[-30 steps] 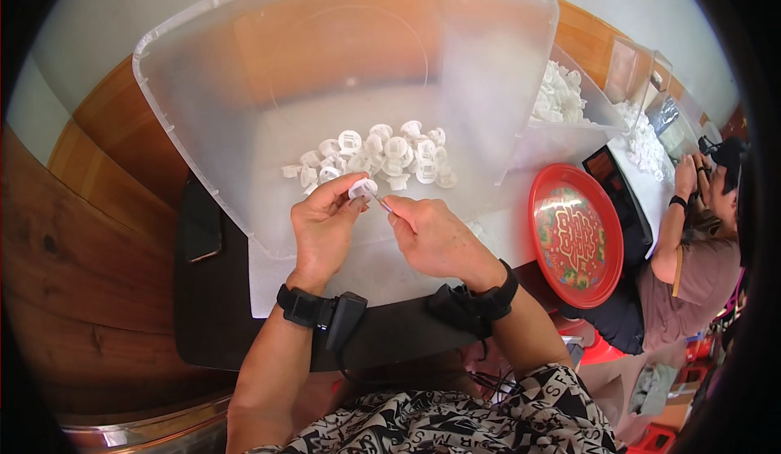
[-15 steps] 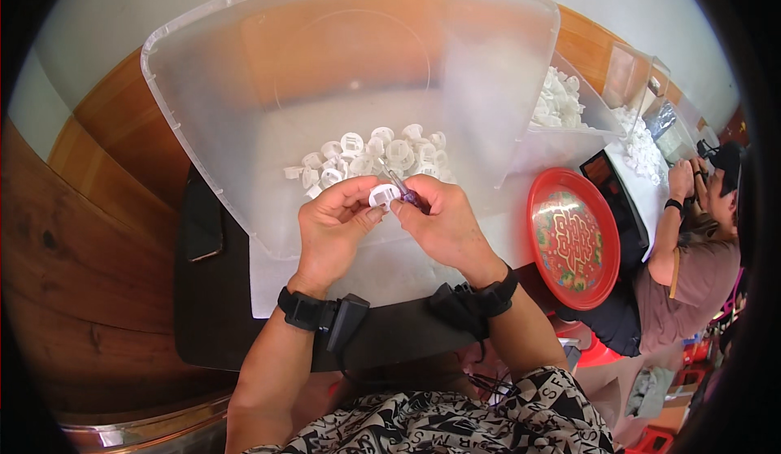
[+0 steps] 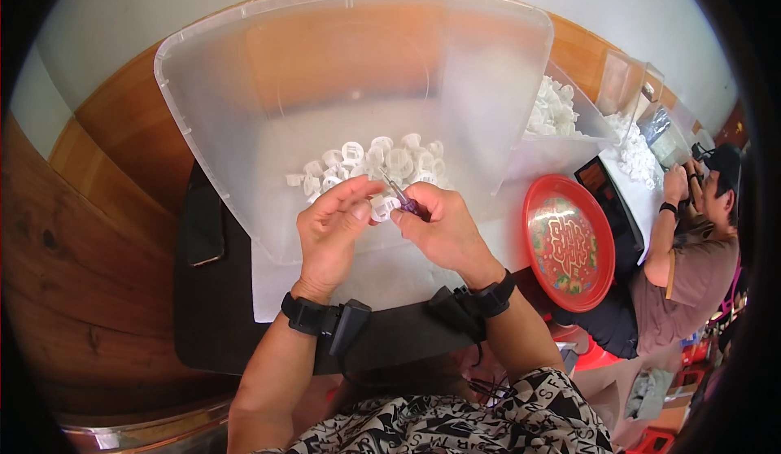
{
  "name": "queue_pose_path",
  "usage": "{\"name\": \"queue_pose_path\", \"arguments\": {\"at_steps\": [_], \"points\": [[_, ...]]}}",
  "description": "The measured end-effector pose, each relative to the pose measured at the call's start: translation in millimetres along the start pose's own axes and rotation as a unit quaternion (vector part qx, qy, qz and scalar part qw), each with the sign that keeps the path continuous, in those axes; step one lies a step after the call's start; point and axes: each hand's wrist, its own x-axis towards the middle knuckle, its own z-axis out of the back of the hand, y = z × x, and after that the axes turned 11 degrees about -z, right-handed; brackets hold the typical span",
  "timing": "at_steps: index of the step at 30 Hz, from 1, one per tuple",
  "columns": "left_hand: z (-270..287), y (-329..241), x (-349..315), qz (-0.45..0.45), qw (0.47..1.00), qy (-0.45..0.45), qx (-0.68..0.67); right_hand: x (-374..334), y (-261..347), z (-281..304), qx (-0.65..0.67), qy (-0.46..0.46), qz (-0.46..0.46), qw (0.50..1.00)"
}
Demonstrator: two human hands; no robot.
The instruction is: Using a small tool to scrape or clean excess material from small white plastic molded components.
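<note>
My left hand (image 3: 332,233) pinches a small white plastic ring part (image 3: 381,207) between thumb and fingers. Pressed close against it, my right hand (image 3: 439,228) holds a small purple-handled tool (image 3: 404,201) whose thin tip points at the part. Both hands hover over the near edge of a large translucent plastic bin (image 3: 244,128) tilted toward me. A pile of several white ring parts (image 3: 370,165) lies inside the bin just beyond my fingers. Each wrist wears a black strap with a small device.
The bin rests on white sheeting over a black table (image 3: 213,324). A dark phone (image 3: 202,224) lies at left. A round red tray (image 3: 568,241) sits at right. Another person (image 3: 687,251) sits at far right beside more bins of white parts (image 3: 553,108).
My hands have come together and lifted slightly from the bin's near edge. The white part and the purple tool now sit between my fingertips.
</note>
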Motion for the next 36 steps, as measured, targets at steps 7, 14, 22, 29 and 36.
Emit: {"name": "queue_pose_path", "arguments": {"at_steps": [7, 14, 22, 29, 36], "points": [[11.2, 8.2, 0.6, 0.023, 0.995, -0.077, 0.058, -29.4, 35.7, 11.9, 0.069, -0.168, 0.153, 0.972], [4.0, 9.1, 0.9, 0.048, 0.986, -0.056, 0.148, -2.1, 88.9, 113.9, 0.166, -0.379, 0.158, 0.897], [16.6, 25.6, 2.9, 0.05, 0.966, -0.017, 0.252, -31.9, 86.5, 81.1, 0.204, -0.403, 0.182, 0.874], [13.3, 12.8, 1.9, 0.105, 0.969, -0.027, 0.224, 4.9, 56.6, 17.4, -0.262, -0.116, 0.09, 0.954], [17.5, 16.9, 4.1, 0.111, 0.976, -0.058, 0.179, 54.5, 10.8, 10.8, -0.43, 0.027, 0.009, 0.902]]}}
